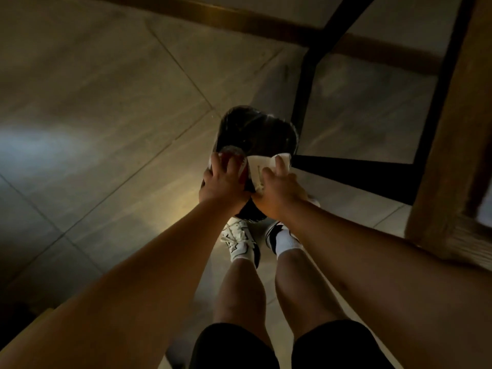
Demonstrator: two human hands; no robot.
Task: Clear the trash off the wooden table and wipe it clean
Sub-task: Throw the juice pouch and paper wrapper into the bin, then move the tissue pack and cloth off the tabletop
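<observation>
A black bin [257, 134] lined with a dark plastic bag stands on the floor in front of my feet. My left hand [223, 182] is over its near rim, fingers wrapped around a clear plastic cup [234, 153] with a dark red part. Beside it, my right hand [279, 191] grips a crumpled white paper [262, 165] held over the bin's right rim. The wooden table [452, 145] shows only as its edge along the right side.
The table's black metal frame [306, 75] stands just right of and behind the bin. Pale floor tiles [106, 102] spread to the left. My shoes [239, 241] stand directly below the bin. The scene is dim.
</observation>
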